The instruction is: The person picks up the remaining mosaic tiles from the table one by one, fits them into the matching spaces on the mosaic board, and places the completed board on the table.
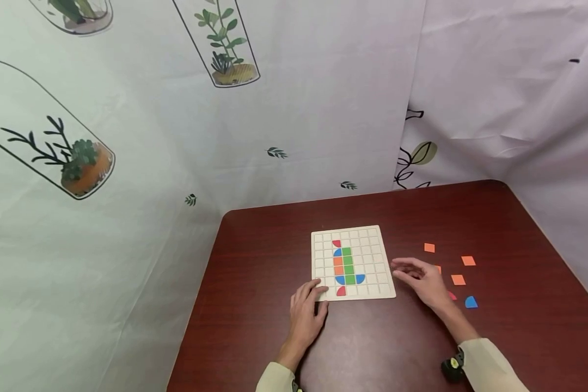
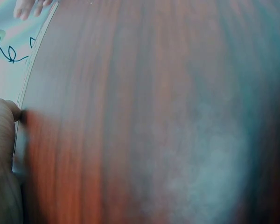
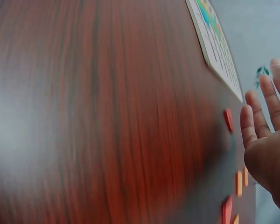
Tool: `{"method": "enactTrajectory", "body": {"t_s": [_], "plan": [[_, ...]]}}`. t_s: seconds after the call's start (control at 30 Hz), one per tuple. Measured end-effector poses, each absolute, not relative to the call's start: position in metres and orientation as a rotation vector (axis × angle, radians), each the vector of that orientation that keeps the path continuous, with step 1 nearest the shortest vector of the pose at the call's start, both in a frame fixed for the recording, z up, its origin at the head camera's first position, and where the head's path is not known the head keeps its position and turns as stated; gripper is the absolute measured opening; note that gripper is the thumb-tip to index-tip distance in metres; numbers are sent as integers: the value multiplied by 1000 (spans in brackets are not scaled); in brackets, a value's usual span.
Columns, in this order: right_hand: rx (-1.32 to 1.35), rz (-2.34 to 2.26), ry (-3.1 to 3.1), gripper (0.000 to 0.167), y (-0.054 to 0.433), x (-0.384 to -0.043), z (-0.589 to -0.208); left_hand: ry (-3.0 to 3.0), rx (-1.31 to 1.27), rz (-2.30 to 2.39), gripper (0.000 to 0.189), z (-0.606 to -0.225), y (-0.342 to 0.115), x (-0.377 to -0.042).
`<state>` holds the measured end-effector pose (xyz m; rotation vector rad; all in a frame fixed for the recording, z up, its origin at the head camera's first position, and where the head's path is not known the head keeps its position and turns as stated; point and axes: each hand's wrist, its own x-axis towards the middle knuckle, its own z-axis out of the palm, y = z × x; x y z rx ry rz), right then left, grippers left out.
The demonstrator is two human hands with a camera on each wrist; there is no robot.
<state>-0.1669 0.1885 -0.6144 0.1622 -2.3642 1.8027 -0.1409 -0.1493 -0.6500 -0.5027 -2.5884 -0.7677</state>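
Note:
A pale gridded board (image 1: 372, 247) lies on the table. Set in its cells are a column of green squares (image 1: 348, 261), orange squares (image 1: 338, 265), blue quarter-circles (image 1: 360, 279) and red quarter-circles (image 1: 341, 291). My left hand (image 1: 305, 316) rests at the board's near left corner, fingertips over its edge, thumb beside it. Just right of the board hovers my right hand (image 1: 423, 284), its fingers loosely bent toward the board's edge. The right wrist view shows that hand's fingers (image 3: 272, 102) spread apart with nothing between them. A red piece (image 3: 228, 120) lies on the table near them.
Right of the right hand lie several loose orange squares (image 1: 458, 280), a blue quarter-circle (image 1: 471, 302) and a red piece (image 1: 452, 295) partly hidden by the hand. The dark red wooden table (image 1: 372, 348) meets a patterned cloth backdrop (image 1: 313, 120) behind.

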Motion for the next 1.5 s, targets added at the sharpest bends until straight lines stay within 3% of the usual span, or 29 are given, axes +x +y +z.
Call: {"method": "enactTrajectory", "body": {"t_s": [0.5, 1.5], "plan": [[75, 1576, -2478, 26, 227, -161, -624, -2579, -503, -781, 34, -650, -147, -140], [119, 1203, -2610, 28, 216, -163, -632, -2588, -501, -769, 34, -648, -148, -140]]}}
